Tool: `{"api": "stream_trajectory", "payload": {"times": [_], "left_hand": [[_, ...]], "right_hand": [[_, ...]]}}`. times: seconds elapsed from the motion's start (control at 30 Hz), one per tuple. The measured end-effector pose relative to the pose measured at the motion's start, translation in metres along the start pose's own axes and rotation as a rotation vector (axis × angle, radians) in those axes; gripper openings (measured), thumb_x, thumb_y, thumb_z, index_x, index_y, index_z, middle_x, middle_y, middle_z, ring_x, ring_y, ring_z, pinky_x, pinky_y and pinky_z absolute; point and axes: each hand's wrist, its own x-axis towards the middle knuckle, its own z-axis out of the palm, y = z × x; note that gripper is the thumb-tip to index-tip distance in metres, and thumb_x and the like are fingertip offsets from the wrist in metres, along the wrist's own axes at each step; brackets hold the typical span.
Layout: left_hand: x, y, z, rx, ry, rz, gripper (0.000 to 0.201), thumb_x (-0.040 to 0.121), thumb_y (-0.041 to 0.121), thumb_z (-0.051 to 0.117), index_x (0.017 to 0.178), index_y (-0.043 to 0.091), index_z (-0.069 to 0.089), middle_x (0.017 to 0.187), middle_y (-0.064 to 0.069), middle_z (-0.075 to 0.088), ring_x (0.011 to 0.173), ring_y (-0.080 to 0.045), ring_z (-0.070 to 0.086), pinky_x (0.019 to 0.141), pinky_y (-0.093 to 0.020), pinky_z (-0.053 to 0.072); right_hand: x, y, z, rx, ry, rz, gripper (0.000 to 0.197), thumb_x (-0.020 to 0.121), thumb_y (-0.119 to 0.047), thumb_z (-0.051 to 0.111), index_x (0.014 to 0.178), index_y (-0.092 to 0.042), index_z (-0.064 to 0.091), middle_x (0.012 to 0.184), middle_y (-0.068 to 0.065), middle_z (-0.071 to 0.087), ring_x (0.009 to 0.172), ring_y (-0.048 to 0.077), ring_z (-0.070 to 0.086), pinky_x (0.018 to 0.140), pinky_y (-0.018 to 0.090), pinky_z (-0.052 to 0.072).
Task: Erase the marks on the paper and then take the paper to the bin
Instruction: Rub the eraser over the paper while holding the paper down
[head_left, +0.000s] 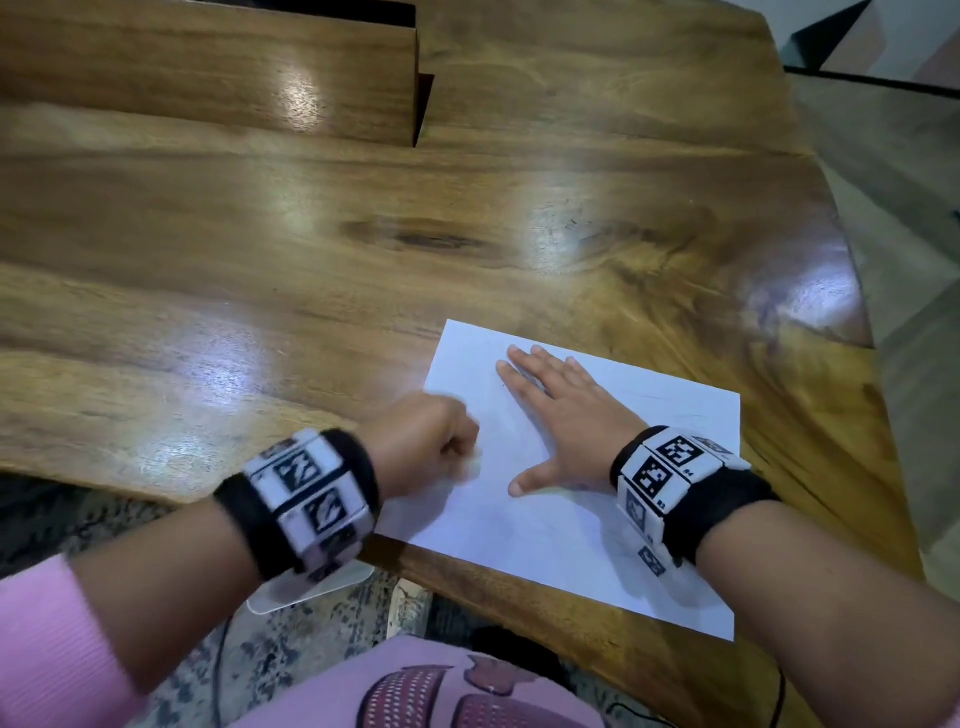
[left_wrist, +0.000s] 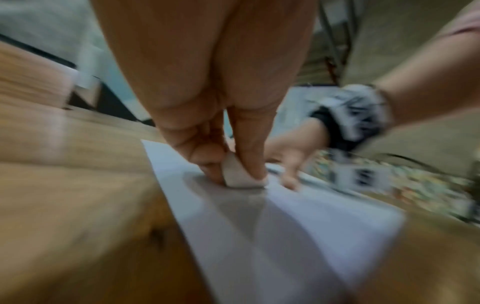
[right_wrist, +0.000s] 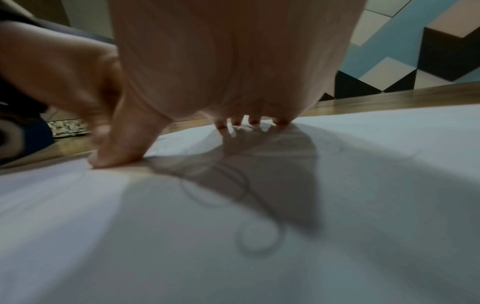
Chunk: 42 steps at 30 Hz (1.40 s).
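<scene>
A white sheet of paper (head_left: 561, 525) lies near the front right corner of the wooden table (head_left: 311, 249). Faint pencil loops (right_wrist: 215, 185) show on it under my right palm in the right wrist view. My right hand (head_left: 561, 410) lies flat on the paper (right_wrist: 363, 205) with straight, spread fingers, pressing it down. My left hand (head_left: 431, 441) is curled at the sheet's left edge and pinches a small white eraser (left_wrist: 241, 174) against the paper (left_wrist: 285, 226). The left hand looks motion-blurred.
The table's front edge runs just below the paper, and its right edge (head_left: 872, 364) is close by. A raised wooden block (head_left: 218, 67) stands at the back left. Patterned floor (head_left: 83, 514) and a flat white object (head_left: 311, 587) lie below the table edge. No bin is in view.
</scene>
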Motion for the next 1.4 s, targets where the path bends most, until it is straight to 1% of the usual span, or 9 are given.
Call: {"api": "stream_trajectory", "payload": {"times": [0.1,0.27,0.43,0.63,0.8,1.0,1.17,1.33,1.4], "left_hand": [[-0.012,0.001,0.005,0.008,-0.145,0.038,0.011,0.073,0.019,0.070,0.075,0.009,0.068,0.083,-0.008,0.068,0.077,-0.022,0.060,0.067,-0.028,0.044],[0.025,0.011,-0.005,0.024,0.118,-0.008,0.012,0.076,0.019,0.068,0.075,0.008,0.067,0.075,-0.002,0.057,0.071,-0.019,0.051,0.059,-0.022,0.025],[-0.016,0.001,0.007,0.019,-0.172,0.042,0.011,0.073,0.020,0.070,0.073,0.009,0.067,0.081,-0.008,0.068,0.076,-0.022,0.060,0.067,-0.025,0.042],[0.008,-0.001,0.002,0.024,0.136,0.008,0.011,0.078,0.017,0.065,0.076,0.008,0.062,0.078,0.000,0.050,0.072,-0.017,0.047,0.065,-0.025,0.031],[-0.020,-0.005,0.008,0.026,-0.212,0.075,0.009,0.076,0.019,0.067,0.070,0.014,0.063,0.080,-0.003,0.060,0.074,-0.018,0.056,0.069,-0.029,0.044],[0.018,0.004,-0.001,0.012,0.151,-0.027,0.011,0.079,0.017,0.063,0.077,0.008,0.060,0.079,-0.001,0.049,0.073,-0.019,0.047,0.065,-0.026,0.031],[-0.007,-0.002,0.005,0.060,-0.203,0.062,0.006,0.075,0.018,0.068,0.075,0.012,0.066,0.083,-0.006,0.065,0.076,-0.020,0.057,0.065,-0.024,0.039],[0.022,0.000,-0.010,0.030,0.221,-0.067,0.011,0.078,0.017,0.067,0.081,0.006,0.065,0.080,-0.005,0.055,0.079,-0.024,0.054,0.067,-0.027,0.036],[0.026,0.000,-0.013,0.002,0.290,-0.100,0.013,0.077,0.018,0.068,0.079,0.006,0.065,0.078,-0.006,0.056,0.078,-0.025,0.055,0.069,-0.029,0.039]], "right_hand": [[0.000,0.000,0.000,0.003,0.004,0.002,0.122,0.067,-0.070,0.064,0.149,-0.022,-0.012,0.156,-0.004,-0.021,0.143,0.014,-0.021,0.113,0.031,-0.016],[0.000,0.000,0.001,0.006,0.011,0.004,0.121,0.067,-0.070,0.063,0.149,-0.023,-0.013,0.156,-0.005,-0.021,0.143,0.014,-0.021,0.114,0.032,-0.015],[-0.001,-0.001,-0.001,0.009,0.000,0.011,0.120,0.068,-0.068,0.065,0.149,-0.024,-0.013,0.157,-0.004,-0.021,0.143,0.014,-0.021,0.115,0.033,-0.014],[0.002,-0.003,0.001,-0.001,-0.006,0.022,0.120,0.067,-0.068,0.065,0.149,-0.028,-0.013,0.157,-0.004,-0.020,0.143,0.015,-0.022,0.116,0.035,-0.014],[0.001,-0.002,0.003,0.002,0.000,0.022,0.122,0.065,-0.071,0.064,0.148,-0.028,-0.014,0.156,-0.005,-0.022,0.142,0.015,-0.024,0.116,0.035,-0.016],[0.001,-0.003,0.003,-0.001,0.000,0.026,0.123,0.064,-0.072,0.064,0.148,-0.029,-0.015,0.156,-0.005,-0.022,0.142,0.015,-0.024,0.116,0.036,-0.015],[0.001,-0.004,0.002,-0.006,-0.005,0.028,0.123,0.064,-0.072,0.064,0.148,-0.028,-0.014,0.156,-0.004,-0.021,0.143,0.016,-0.023,0.116,0.036,-0.015],[0.001,-0.005,0.001,0.011,0.004,0.038,0.123,0.063,-0.069,0.067,0.149,-0.028,-0.011,0.157,-0.005,-0.019,0.143,0.016,-0.021,0.116,0.037,-0.014],[0.000,-0.006,0.000,0.017,0.005,0.039,0.123,0.063,-0.069,0.068,0.149,-0.029,-0.011,0.157,-0.005,-0.018,0.143,0.015,-0.021,0.116,0.036,-0.014]]}}
